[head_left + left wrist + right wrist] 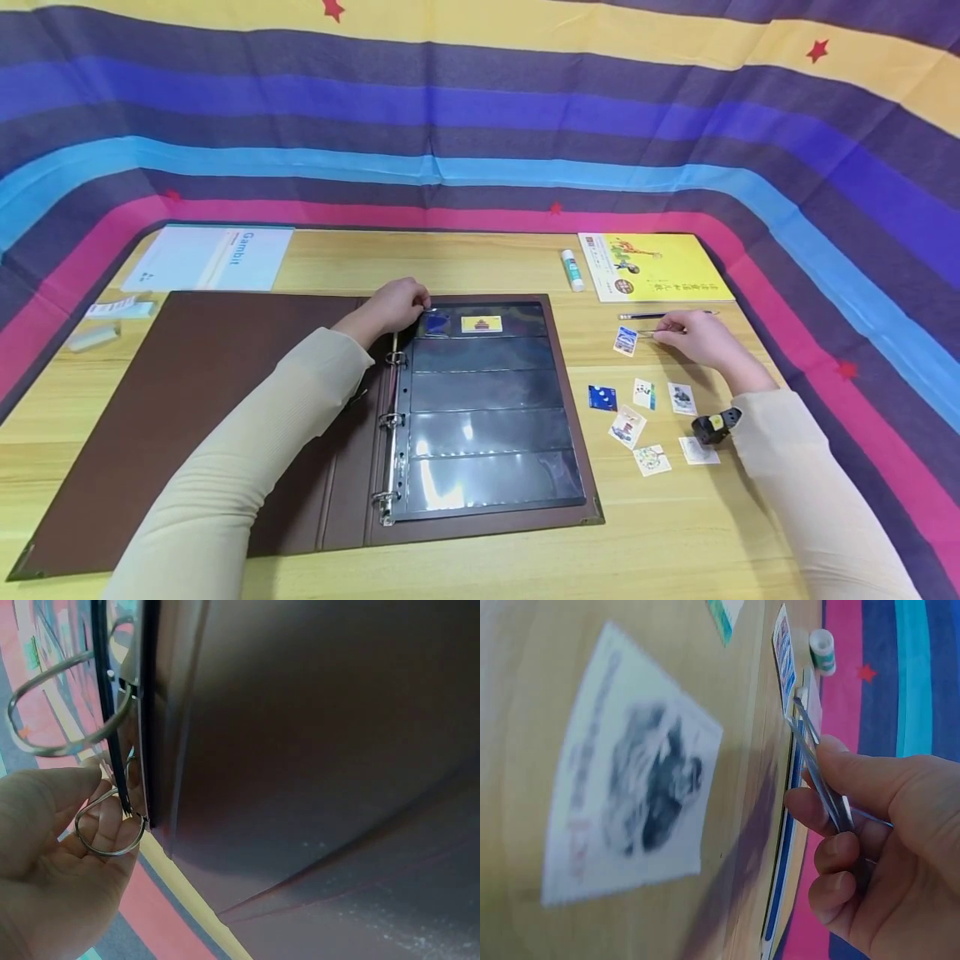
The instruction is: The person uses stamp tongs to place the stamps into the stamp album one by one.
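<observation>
A brown ring-binder stamp album (217,400) lies spread on the table. Its black pocket page (483,392) carries a dark blue stamp (437,324) and a yellow-edged stamp (481,323) in the top row. My left hand (393,308) pinches this page by its upper corner, beside a metal ring (110,853). With my right hand (697,337) I hold metal tweezers (821,776) between thumb and fingers. Their tips are at the edge of a blue-and-white stamp (626,340); whether they grip it I cannot tell. A stamp with a dark grey picture (649,780) lies nearer the right wrist.
Several loose stamps (627,426) are scattered right of the album. A pencil (633,317), a glue stick (573,271) and a yellow book (660,267) lie behind them. At far left are a white Gambit booklet (210,258) and an eraser (93,337). Striped cloth surrounds the table.
</observation>
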`<state>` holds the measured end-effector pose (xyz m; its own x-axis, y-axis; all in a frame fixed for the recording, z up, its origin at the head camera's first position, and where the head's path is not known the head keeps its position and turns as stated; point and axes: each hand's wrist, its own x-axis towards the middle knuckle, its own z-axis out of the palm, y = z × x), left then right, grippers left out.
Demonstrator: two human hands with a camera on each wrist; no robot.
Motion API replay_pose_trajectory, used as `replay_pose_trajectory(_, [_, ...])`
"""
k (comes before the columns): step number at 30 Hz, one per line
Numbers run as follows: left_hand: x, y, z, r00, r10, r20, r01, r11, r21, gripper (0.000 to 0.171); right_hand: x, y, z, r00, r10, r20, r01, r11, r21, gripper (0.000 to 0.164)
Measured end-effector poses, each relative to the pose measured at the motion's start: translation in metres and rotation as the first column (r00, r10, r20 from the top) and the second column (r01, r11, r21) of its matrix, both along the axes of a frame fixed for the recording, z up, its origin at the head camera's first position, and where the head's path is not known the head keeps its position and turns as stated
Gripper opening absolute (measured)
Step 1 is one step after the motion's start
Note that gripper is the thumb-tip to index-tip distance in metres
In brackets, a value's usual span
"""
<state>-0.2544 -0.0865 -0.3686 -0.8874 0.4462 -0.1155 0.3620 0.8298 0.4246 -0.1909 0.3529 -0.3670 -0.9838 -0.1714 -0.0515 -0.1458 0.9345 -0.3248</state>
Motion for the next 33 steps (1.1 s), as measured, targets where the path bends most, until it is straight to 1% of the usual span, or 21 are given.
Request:
replay_pose_trajectory(5, [-0.0003, -0.0004, 0.0, 1.0, -0.001, 0.002, 0.001, 1.0, 0.001, 0.015, -0.0016, -0.0072, 0.0014, 0.998, -0.041, 0.041, 0.041, 0.999, -0.013, 0.021])
replay_pose_trajectory(10, [-0.001, -0.0005, -0.0004, 1.0, -0.002, 0.002, 0.002, 1.0, 0.003, 0.015, -0.0011, -0.0083, 0.0005, 0.995, -0.058, 0.079, 0.059, 0.998, -0.014, 0.018])
replay_pose_trajectory(22, [-0.0017, -0.0009, -0.0005, 1.0, -0.011, 0.003, 0.011, 1.0, 0.003, 0.016, 0.0023, -0.0088, -0.0046, 0.996, -0.077, 0.039, 0.079, 0.996, -0.033, 0.018])
replay_pose_trajectory(27, [-0.0014, -0.0013, 0.0001, 1.0, -0.006, 0.011, 0.006, 1.0, 0.005, 0.016, 0.0014, -0.0062, -0.0031, 0.997, -0.071, 0.023, 0.072, 0.996, -0.049, 0.018])
replay_pose_trajectory(30, [-0.0013, -0.0016, 0.0005, 1.0, -0.006, 0.013, 0.006, 1.0, 0.008, 0.016, 0.0015, -0.0037, -0.0017, 0.997, -0.063, 0.04, 0.065, 0.997, -0.05, 0.019])
replay_pose_trajectory(33, [-0.001, -0.0016, 0.0011, 1.0, -0.007, 0.016, 0.006, 1.0, 0.008, 0.016, 0.0022, -0.0014, -0.0019, 0.995, -0.057, 0.08, 0.061, 0.997, -0.048, 0.02])
